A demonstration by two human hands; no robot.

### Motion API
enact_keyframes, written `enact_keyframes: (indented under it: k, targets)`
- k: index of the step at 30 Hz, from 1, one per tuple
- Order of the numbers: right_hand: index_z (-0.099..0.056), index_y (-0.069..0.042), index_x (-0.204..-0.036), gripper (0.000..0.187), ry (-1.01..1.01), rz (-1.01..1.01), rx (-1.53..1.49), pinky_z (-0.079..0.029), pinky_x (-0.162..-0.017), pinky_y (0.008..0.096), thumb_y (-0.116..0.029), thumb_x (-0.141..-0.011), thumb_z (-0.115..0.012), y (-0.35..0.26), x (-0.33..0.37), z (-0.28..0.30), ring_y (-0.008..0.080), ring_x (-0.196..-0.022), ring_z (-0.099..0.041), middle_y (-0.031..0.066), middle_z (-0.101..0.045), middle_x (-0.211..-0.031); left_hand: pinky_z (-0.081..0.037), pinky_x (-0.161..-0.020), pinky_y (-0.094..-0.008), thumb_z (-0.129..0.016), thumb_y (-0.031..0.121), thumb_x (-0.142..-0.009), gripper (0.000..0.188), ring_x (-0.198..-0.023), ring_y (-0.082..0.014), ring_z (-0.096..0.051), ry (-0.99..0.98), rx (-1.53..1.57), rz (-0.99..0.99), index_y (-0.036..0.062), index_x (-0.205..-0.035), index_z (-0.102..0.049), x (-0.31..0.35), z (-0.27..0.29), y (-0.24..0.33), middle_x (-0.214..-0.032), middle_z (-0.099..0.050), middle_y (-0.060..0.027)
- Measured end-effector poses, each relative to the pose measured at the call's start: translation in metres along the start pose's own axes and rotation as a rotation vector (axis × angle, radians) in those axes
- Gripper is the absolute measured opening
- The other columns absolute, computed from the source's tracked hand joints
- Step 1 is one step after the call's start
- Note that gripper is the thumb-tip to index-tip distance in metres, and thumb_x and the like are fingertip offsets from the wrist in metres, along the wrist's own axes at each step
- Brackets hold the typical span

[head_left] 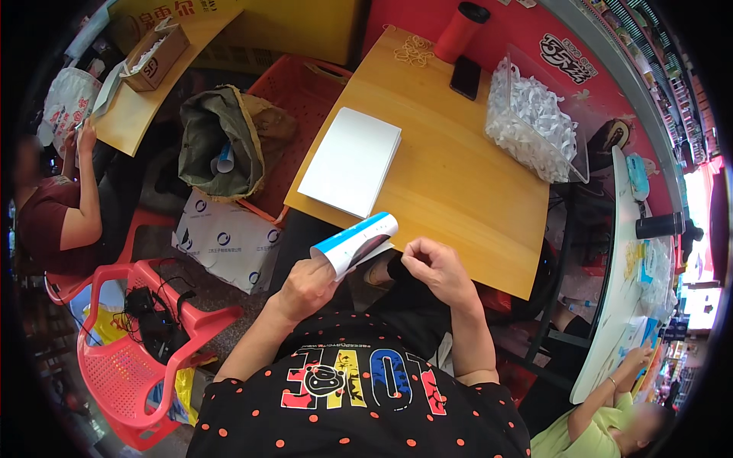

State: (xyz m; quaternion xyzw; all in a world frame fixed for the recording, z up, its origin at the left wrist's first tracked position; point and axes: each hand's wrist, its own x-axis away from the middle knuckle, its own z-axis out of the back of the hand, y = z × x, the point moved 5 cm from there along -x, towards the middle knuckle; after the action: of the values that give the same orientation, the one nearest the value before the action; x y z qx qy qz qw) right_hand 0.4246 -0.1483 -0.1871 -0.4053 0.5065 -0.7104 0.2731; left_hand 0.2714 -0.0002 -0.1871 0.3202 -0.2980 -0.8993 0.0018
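Observation:
My left hand (307, 288) is closed around the lower end of a loosely rolled printed sheet (374, 229), blue and white outside, with a loose edge sticking out below. The roll is held tilted just off the near edge of the wooden table (466, 198). To the right of the roll and apart from it, my right hand (439, 269) is closed with thumb and fingers pinched together. Whether something small is in that pinch does not show. A thick stack of white paper (351, 160) lies on the table beyond my left hand.
Rubber bands (414, 50), a red tumbler (461, 32), a phone (466, 78) and a clear bin of white strips (534, 114) are on the table. Left stand an open sack (200, 130) holding a blue-white roll, a red crate (286, 84) and a red chair (126, 366). Co-workers sit on both sides.

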Motion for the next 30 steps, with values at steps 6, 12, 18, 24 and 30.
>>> enact_keyframes:
  k: [6,12,18,24,30]
  targets:
    - [-0.067,0.004,-0.09,0.017,0.199,0.053,-0.011,-0.047,-0.066,0.0226,-0.013,-0.086,-0.066,0.015,-0.006,0.018,0.0083,-0.072,-0.059,0.0031,-0.066,-0.079,-0.049,-0.055,-0.0336,-0.075,0.002,-0.071,0.026,-0.063,-0.0286,-0.065,0.017,0.007,0.001,-0.0017,-0.096,-0.066,-0.001,0.001,0.005,-0.075,-0.066,-0.0149]
    - [-0.068,0.002,-0.094,0.02,0.075,-0.003,-0.101,-0.048,-0.066,0.0228,-0.015,-0.085,-0.068,0.036,-0.019,0.012,0.007,-0.072,-0.059,0.0031,-0.067,-0.08,-0.05,-0.056,-0.0338,-0.075,0.001,-0.071,0.027,-0.063,-0.0281,-0.065,-0.022,0.051,-0.031,-0.0019,-0.096,-0.066,-0.01,0.002,0.013,-0.077,-0.066,-0.0145]
    - [-0.068,0.002,-0.093,0.021,-0.015,-0.05,-0.131,-0.048,-0.065,0.023,-0.017,-0.085,-0.069,0.04,-0.02,0.013,0.0071,-0.069,-0.06,0.0025,-0.067,-0.077,-0.052,-0.059,-0.034,-0.075,0.0,-0.07,0.028,-0.068,-0.0278,-0.066,-0.069,0.057,-0.067,-0.0023,-0.096,-0.065,-0.009,-0.001,0.012,-0.08,-0.067,-0.0139]
    - [-0.068,0.002,-0.091,0.02,-0.01,-0.057,-0.114,-0.048,-0.064,0.0239,-0.018,-0.085,-0.069,0.044,-0.019,0.014,0.0072,-0.069,-0.059,0.0029,-0.067,-0.077,-0.052,-0.059,-0.0348,-0.075,-0.001,-0.069,0.029,-0.068,-0.0272,-0.066,-0.077,0.071,-0.123,-0.0031,-0.097,-0.065,-0.01,-0.009,0.01,-0.082,-0.068,-0.0133]
    - [-0.064,0.003,-0.089,0.02,-0.038,-0.09,-0.153,-0.047,-0.061,0.0229,-0.017,-0.088,-0.065,0.045,-0.02,0.01,0.0066,-0.064,-0.057,0.0014,-0.063,-0.073,-0.052,-0.059,-0.0347,-0.075,-0.001,-0.069,0.028,-0.068,-0.0268,-0.066,-0.144,0.061,-0.147,-0.0053,-0.095,-0.065,-0.006,-0.016,0.002,-0.08,-0.067,-0.0131]
